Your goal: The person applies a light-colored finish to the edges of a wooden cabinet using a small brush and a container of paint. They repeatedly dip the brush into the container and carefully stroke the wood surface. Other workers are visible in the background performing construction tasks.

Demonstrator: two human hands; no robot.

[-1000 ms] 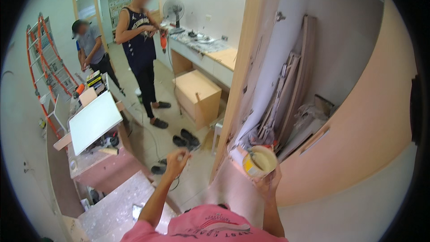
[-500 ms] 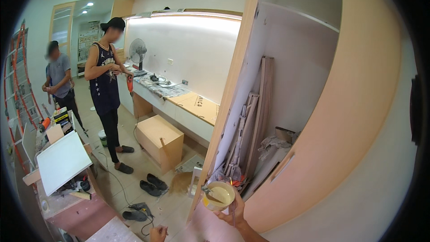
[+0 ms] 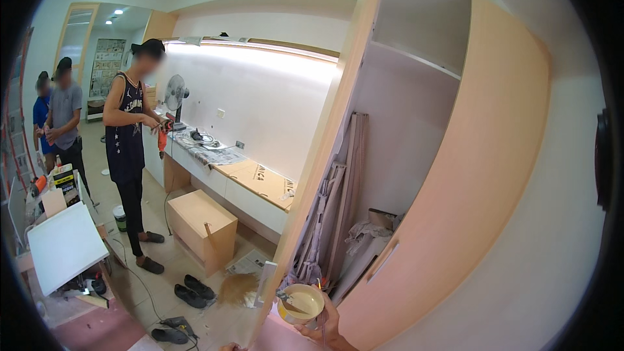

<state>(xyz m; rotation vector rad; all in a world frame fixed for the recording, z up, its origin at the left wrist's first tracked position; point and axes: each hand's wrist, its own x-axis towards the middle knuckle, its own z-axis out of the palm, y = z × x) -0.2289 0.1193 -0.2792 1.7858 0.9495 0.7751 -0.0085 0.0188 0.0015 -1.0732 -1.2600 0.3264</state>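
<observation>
Right hand [image 3: 328, 327] around side of tub [image 3: 291, 318]

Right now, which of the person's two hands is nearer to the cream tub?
Right. The right hand holds the cream tub at its right side; the left hand, partly visible, is apart, lower left.

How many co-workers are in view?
3: a person in dark jersey beside the counter, a person in grey at far left, and a person in blue partly hidden behind. Others may be hidden.
</observation>
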